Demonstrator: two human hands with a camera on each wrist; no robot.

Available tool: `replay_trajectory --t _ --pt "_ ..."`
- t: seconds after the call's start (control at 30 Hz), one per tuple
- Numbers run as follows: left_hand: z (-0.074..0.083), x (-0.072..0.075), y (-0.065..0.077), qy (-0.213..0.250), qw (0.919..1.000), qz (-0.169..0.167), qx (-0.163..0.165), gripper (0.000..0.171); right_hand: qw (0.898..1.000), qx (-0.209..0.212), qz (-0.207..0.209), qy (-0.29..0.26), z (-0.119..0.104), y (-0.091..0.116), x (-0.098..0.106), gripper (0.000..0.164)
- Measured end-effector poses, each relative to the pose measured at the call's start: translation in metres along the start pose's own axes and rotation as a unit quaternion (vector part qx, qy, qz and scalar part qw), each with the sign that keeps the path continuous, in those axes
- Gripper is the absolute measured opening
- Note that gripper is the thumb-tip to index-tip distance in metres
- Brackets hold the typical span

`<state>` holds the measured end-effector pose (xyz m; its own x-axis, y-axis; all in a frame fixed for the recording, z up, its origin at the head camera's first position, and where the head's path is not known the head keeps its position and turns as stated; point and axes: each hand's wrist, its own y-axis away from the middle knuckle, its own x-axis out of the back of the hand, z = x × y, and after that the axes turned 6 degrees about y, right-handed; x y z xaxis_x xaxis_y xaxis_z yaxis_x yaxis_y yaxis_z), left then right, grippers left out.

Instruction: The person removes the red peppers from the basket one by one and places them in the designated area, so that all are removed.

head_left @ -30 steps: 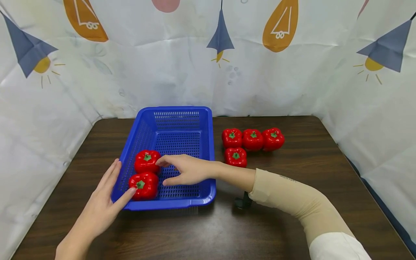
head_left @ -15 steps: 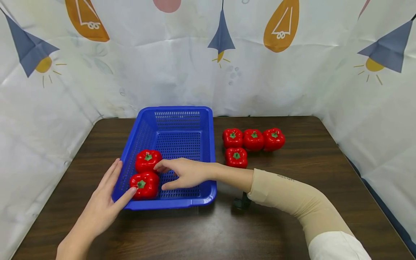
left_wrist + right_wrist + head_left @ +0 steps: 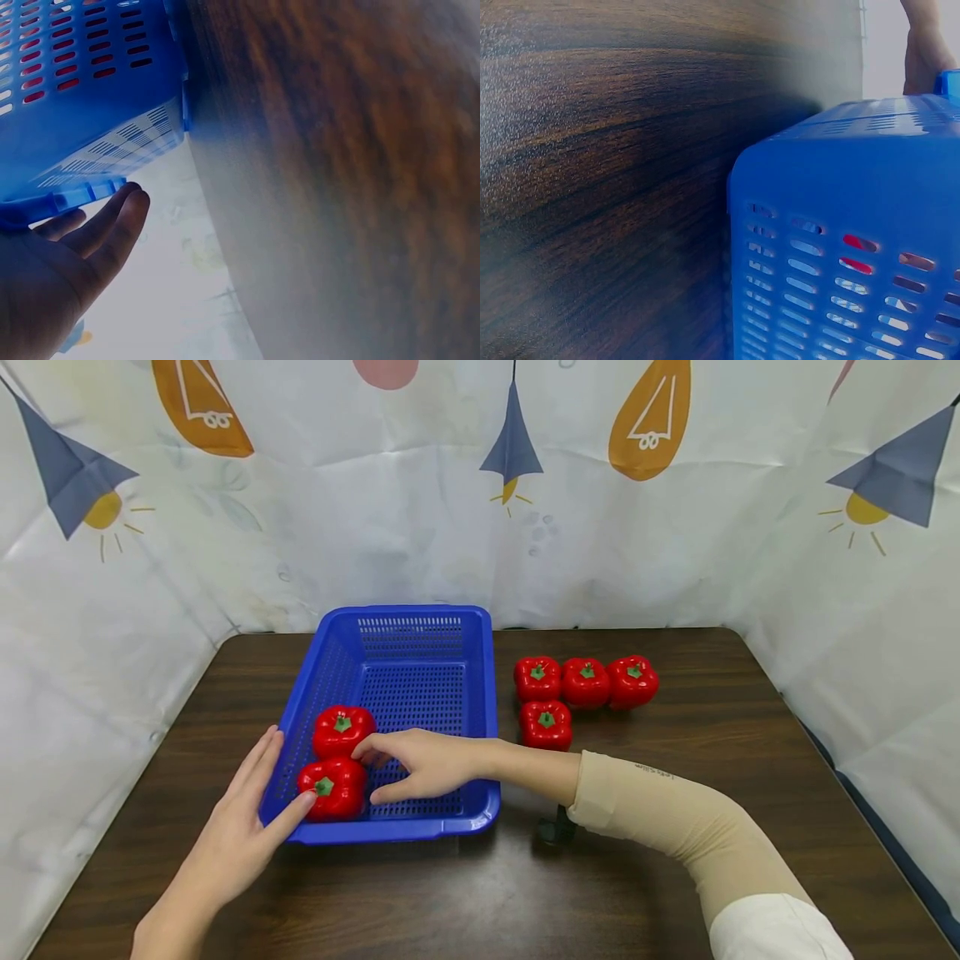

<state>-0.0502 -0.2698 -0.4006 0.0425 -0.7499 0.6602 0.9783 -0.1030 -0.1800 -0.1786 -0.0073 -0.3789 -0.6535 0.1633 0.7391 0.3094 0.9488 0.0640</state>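
Two red bell peppers lie inside a blue plastic basket: a near pepper and a far pepper, both along its left side. My left hand rests at the basket's left rim, fingers straight along the outside, thumb reaching over toward the near pepper. In the left wrist view, the left fingers stretch out beneath the rim. Over the basket, my right hand has loosely bent fingers and a gap before the thumb. Its fingertips are beside the two peppers; whether they touch is unclear. Nothing shows in its grasp.
Several more red peppers stand on the brown wooden table, right of the basket. A small dark object is beneath the right forearm. White patterned cloth hangs behind and at both sides.
My right hand has come slightly nearer and lower, its fingertips shifting from the far pepper toward the near one. The near pepper shifts very slightly. My left hand stays at the rim.
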Motion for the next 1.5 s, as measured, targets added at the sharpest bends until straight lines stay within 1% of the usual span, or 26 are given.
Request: replay_trajectory --t 0.3,0.57,0.73,0.9,1.1,1.23,1.37,1.5 --pt "0.0 0.001 -0.001 -0.001 1.0 -0.001 0.001 0.089 1.0 0.006 0.001 0.01 -0.003 -0.004 -0.001 0.053" --pt "0.003 0.0 0.0 -0.025 0.9994 -0.006 0.023 0.091 0.999 0.011 0.012 0.027 -0.003 -0.009 -0.002 0.051" --pt "0.004 0.001 0.0 -0.028 0.9993 -0.006 0.024 0.091 0.999 0.013 0.021 0.037 -0.003 -0.011 -0.004 0.048" --pt "0.003 0.001 0.0 -0.025 0.9996 -0.002 0.013 0.091 0.998 0.014 0.029 0.046 -0.003 -0.012 -0.005 0.044" --pt "0.0 0.0 -0.001 -0.007 0.9999 0.001 -0.011 0.09 0.998 0.015 0.034 0.045 -0.004 -0.013 -0.006 0.043" --pt "-0.001 0.001 0.0 -0.011 0.9998 -0.002 -0.016 0.09 0.998 0.016 0.038 0.041 -0.005 -0.014 -0.006 0.042" --pt "0.0 0.001 0.0 -0.018 0.9998 -0.004 -0.012 0.09 0.997 0.015 0.06 0.038 -0.005 -0.013 -0.004 0.036" --pt "0.0 0.001 0.0 -0.022 0.9997 -0.002 -0.013 0.09 0.992 0.002 0.112 0.058 -0.004 -0.016 0.0 0.025"
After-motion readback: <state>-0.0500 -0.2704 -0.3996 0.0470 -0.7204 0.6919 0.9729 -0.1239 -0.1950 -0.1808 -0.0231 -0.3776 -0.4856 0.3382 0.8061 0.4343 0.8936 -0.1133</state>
